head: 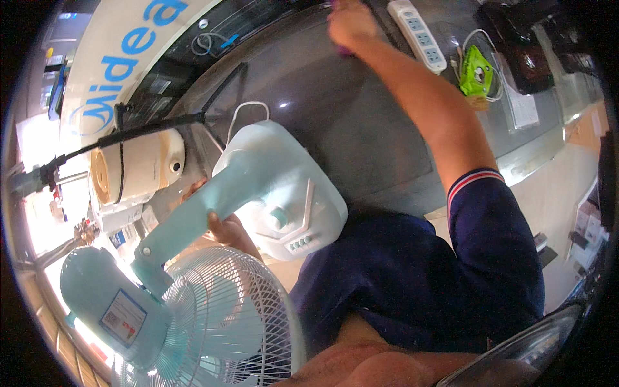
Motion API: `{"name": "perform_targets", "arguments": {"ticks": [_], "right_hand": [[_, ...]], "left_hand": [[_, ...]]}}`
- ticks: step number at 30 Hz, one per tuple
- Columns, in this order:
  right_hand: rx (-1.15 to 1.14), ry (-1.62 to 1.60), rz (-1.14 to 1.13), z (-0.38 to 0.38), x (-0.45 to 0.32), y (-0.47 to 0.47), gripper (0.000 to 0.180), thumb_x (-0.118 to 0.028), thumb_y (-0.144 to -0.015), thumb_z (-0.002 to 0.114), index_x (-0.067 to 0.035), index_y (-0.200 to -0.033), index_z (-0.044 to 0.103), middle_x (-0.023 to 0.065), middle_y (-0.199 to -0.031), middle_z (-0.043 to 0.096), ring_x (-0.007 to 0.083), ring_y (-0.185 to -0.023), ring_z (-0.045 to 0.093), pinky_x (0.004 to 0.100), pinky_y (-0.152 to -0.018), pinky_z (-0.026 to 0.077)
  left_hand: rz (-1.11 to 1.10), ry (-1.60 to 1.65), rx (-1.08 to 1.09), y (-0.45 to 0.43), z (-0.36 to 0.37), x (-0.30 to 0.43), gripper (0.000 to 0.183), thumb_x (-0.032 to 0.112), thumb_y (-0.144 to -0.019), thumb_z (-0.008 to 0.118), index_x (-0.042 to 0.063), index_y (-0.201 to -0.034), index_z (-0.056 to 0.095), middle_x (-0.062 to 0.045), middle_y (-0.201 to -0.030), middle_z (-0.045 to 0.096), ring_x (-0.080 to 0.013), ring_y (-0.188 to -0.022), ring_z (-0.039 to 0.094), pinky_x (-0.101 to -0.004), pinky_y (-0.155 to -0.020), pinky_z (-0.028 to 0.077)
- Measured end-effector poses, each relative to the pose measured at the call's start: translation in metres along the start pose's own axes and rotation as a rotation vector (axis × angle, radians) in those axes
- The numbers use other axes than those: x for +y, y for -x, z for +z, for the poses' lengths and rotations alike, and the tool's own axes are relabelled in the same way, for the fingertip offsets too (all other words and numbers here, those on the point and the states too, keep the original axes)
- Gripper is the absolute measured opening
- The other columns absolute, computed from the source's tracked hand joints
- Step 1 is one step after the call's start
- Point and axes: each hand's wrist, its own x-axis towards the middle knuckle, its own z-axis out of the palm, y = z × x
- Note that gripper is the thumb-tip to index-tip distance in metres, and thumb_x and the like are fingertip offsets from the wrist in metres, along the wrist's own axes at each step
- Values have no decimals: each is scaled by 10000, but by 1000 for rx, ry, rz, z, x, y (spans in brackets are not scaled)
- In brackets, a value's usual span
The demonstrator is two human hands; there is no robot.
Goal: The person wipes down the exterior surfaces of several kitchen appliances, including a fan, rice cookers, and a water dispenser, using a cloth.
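Observation:
My left hand (229, 230) is wrapped around the neck of a pale green electric table fan (193, 213). The fan leans over, its wire-guarded head (232, 309) low in the view and its base (290, 193) toward the middle. A dial and several push buttons show on the base, and a white cord (249, 103) runs from behind it. At the top edge my right hand (353, 24) lies on the dark tabletop (372, 130) with the arm stretched out. Bits of a purple cloth (344, 50) show beside that hand; the rest is covered.
A white power strip (420, 36) lies right of my right hand. Beyond it are a green packet (476, 75), a white cable and a dark bag (527, 53). A beige appliance (138, 167) and a black rod (145, 133) stand left, below a Midea sign (130, 63).

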Motion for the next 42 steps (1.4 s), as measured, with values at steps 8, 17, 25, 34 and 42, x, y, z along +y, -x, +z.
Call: {"name": "perform_targets", "arguments": {"ticks": [8, 17, 25, 34, 42], "right_hand": [[-179, -547, -498, -19, -56, 138, 429, -149, -887, 494, -43, -1299, 542, 166, -1404, 502, 333, -1246, 511, 404, -1050, 413], [-42, -794, 38, -133, 53, 296, 322, -6, -857, 556, -57, -1158, 657, 156, -1219, 642, 337, -1063, 643, 375, -919, 522], [157, -726, 316, -144, 97, 372, 285, 22, -844, 571, -42, -1105, 666, 158, -1178, 658, 334, -1019, 659, 391, -854, 543], [222, -614, 181, -136, 96, 378, 356, -25, -765, 641, -65, -1118, 652, 110, -1154, 662, 291, -1057, 641, 395, -849, 519], [213, -622, 181, -136, 96, 380, 379, -48, -745, 664, -63, -1123, 643, 103, -1163, 650, 279, -1102, 621, 395, -871, 509]], "left_hand": [[-61, 10, 56, -4, 28, 10, 633, 436, -807, 674, 12, -1226, 462, -149, -1136, 558, -260, -1056, 586, -384, -919, 525], [-94, 25, 80, -20, 53, 40, 622, 366, -781, 676, 11, -1245, 462, -174, -1202, 526, -309, -1169, 514, -473, -1064, 377], [103, -20, -64, -75, 131, 1, 531, 399, -816, 591, -41, -1113, 587, -178, -1125, 614, -293, -1069, 593, -419, -937, 493], [-55, 46, -56, -123, 176, -52, 601, 387, -792, 658, -85, -1154, 573, -207, -1138, 598, -320, -1065, 592, -452, -947, 482], [-121, 35, -204, -166, 198, -85, 568, 425, -856, 629, -38, -1185, 594, -232, -1219, 604, -300, -1187, 543, -439, -1006, 444]]}}
